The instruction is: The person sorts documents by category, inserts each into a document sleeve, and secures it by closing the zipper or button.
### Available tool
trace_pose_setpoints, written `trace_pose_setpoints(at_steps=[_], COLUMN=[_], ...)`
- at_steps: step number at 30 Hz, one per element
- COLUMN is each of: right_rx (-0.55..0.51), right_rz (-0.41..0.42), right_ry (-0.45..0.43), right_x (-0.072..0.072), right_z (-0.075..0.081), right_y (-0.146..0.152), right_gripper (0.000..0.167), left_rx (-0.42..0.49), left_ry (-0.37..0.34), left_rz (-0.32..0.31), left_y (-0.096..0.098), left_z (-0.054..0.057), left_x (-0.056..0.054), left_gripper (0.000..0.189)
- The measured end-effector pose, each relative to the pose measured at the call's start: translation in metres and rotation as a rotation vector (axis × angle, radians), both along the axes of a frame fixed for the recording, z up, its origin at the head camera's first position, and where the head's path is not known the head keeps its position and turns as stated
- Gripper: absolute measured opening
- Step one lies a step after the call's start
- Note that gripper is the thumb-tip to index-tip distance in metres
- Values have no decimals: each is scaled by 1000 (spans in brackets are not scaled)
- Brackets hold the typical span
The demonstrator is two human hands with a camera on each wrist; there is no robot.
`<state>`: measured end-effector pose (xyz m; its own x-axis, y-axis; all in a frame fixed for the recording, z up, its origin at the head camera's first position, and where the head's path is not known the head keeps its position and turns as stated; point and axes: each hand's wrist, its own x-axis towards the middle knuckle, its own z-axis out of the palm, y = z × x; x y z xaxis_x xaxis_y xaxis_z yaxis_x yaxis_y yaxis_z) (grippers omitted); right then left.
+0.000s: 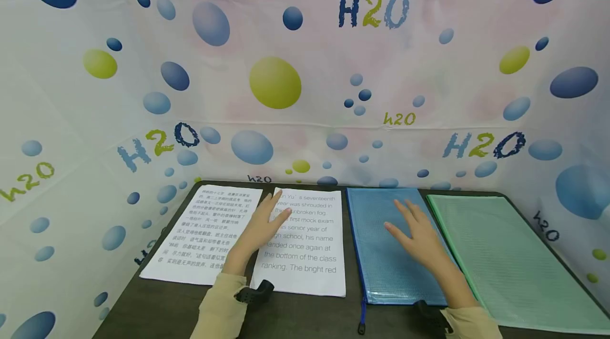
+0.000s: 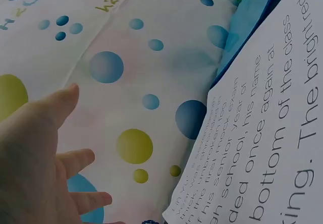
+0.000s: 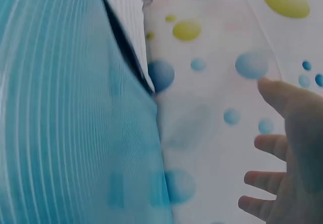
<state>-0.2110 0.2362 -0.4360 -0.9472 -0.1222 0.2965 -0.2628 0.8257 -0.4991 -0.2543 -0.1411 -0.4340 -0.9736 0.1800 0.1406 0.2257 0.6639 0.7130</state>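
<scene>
My left hand (image 1: 259, 226), fingers spread, is over the gap between a sheet of Chinese text (image 1: 200, 233) and a sheet of English text (image 1: 305, 243). It holds nothing. My right hand (image 1: 419, 235), its fingers extended and apart, is above a blue mesh zip pouch (image 1: 386, 270) and grips nothing. A green mesh pouch (image 1: 519, 259) lies right of the blue one. In the left wrist view, the English sheet (image 2: 272, 148) is to the right of the hand (image 2: 35, 153). The right wrist view has the blue pouch (image 3: 75, 123) left of the hand (image 3: 303, 143).
Everything lies on a dark table (image 1: 305, 318). A blue zipper pull (image 1: 362, 323) hangs off the blue pouch's near left corner. Behind the table rises a white cloth backdrop (image 1: 324, 47) with blue and green dots and H2O lettering. Dark wrist cameras (image 1: 257, 292) sit at both cuffs.
</scene>
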Motion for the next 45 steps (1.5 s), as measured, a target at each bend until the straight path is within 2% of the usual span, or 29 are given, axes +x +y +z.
trace_pose_setpoints(at_steps=[2,4,7,9,11,14,18,23,26,32,35,39,45], right_rx=[-88,-184,-381,-543,-699,-899,-1055,-1119,-1156,-1189,-1200,-1206,-1217], right_rz=[27,50,84,106,125,171,203,192,201,207,203,202,199], right_ry=[-17,-75,-242,-367,-477,-593,-711,-775,-792,-806,-805,-797,-793], right_x=[-2,-4,-4,-3,-2,-2,0,3,4,5,5,5,4], right_z=[2,5,9,11,10,5,-6,-17,-20,-23,-24,-23,-21], right_y=[-10,-20,-35,-44,-53,-66,-79,-89,-92,-95,-96,-95,-93], right_gripper=[66,64,66,68,68,69,73,80,79,79,78,75,74], left_rx=[139,249,377,439,494,566,656,770,794,754,725,714,724], left_ry=[-84,-179,-339,-419,-480,-549,-629,-708,-728,-729,-732,-749,-758], left_rz=[-17,-13,21,39,52,55,44,9,-6,-4,-41,-123,-165], left_y=[-8,-17,-30,-37,-44,-53,-63,-70,-71,-70,-70,-68,-68], left_z=[2,4,5,5,4,0,-8,-14,-14,-21,-26,-30,-32], left_x=[1,3,5,6,7,7,6,5,6,8,7,5,7], left_gripper=[71,72,78,84,90,96,99,95,88,68,63,63,69])
